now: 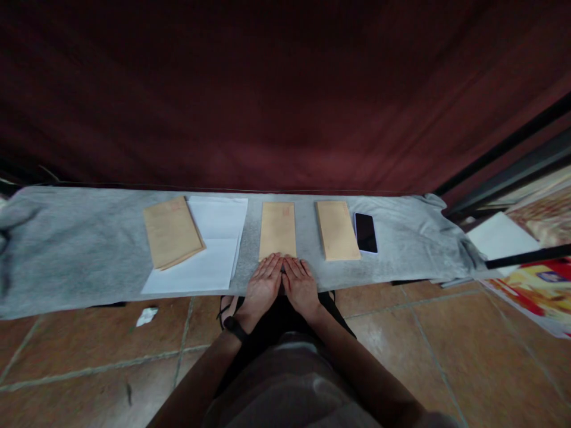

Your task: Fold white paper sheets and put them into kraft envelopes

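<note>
A brown paper envelope with red print in its upper right corner lies upright before me on the grey cloth. Both my hands press on its near edge. My left hand lies flat, fingers stretched, and wears a dark band at the wrist. Beside it, my right hand is also flat, its fingertips on the envelope's bottom edge. To the right lies a stack of brown envelopes. On the left, more brown envelopes rest askew on folded white paper sheets.
A phone with a dark screen lies right of the stack. The narrow cloth-covered bench runs across in front of a dark red curtain. A white scrap is on the tiled floor. Dark metal bars stand at the right.
</note>
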### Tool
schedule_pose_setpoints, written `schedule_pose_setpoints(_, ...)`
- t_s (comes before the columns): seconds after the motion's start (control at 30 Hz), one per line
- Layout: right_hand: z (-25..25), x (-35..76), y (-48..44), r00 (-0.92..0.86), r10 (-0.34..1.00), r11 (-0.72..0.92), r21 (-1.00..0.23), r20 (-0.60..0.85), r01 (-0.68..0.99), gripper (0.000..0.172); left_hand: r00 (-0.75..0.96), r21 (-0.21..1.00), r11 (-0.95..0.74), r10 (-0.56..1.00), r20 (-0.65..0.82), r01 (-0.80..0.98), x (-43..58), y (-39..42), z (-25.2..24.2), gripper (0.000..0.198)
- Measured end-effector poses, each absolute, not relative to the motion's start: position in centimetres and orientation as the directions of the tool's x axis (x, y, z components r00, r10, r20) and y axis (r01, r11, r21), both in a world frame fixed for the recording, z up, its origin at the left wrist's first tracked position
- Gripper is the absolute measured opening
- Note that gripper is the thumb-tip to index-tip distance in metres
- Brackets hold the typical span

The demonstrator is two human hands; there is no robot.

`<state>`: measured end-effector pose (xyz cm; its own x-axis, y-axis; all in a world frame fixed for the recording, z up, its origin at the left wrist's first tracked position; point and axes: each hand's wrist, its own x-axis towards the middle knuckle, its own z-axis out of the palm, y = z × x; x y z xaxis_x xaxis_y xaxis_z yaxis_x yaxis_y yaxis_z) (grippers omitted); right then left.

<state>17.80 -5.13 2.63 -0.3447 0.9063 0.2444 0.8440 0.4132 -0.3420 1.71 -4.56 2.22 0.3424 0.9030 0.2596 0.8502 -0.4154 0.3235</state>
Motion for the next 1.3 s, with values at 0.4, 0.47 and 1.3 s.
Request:
schedule_pose_setpoints(0.4,2.6,19.2,-5.2,-0.309,0.921,0.377,-0.344,0.237,0.860,0.043,0.244,0.320,-0.315,0.939,0.242,0.893,0.5,-5.5,2.4,0.052)
schedule_pose_setpoints(0.47,2.6,19.3,-5.3,-0.294,0.924,0.367,-0.351,0.245,0.861,0.043,0.224,0.307,-0.293,0.944,0.242,0.906,0.2,-5.5,2.3,0.052)
schedule_pose_setpoints(1.3,2.4,16.1,-4.4,-0.248,0.928,0.337,-0.340,0.278,0.878,0.042,-0.137,0.623,0.007,0.978,0.160,0.782,1.2,-1.6,3.7,0.033)
